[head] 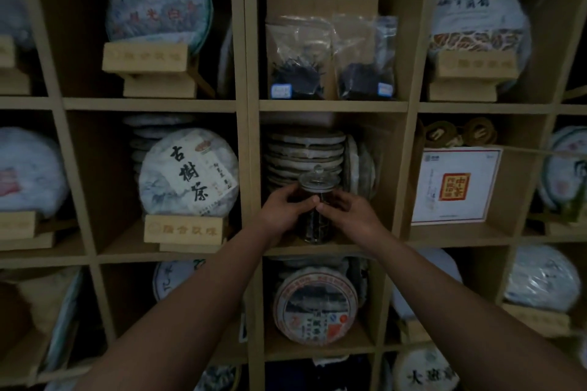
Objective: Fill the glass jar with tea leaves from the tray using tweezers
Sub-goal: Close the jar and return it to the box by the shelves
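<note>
We see a glass jar [317, 209] with dark tea leaves inside and its knobbed lid [318, 175] on, standing on the shelf [333, 249] in the middle cubby, just in front of a stack of wrapped tea cakes [305, 152]. Our left hand [287, 211] grips the jar from nine o'clock and our right hand [347, 211] from three o'clock, fingers curled round the glass and thumbs nearly meeting in front. At twelve o'clock, one cubby up, stand two clear bags of loose tea [330, 63].
</note>
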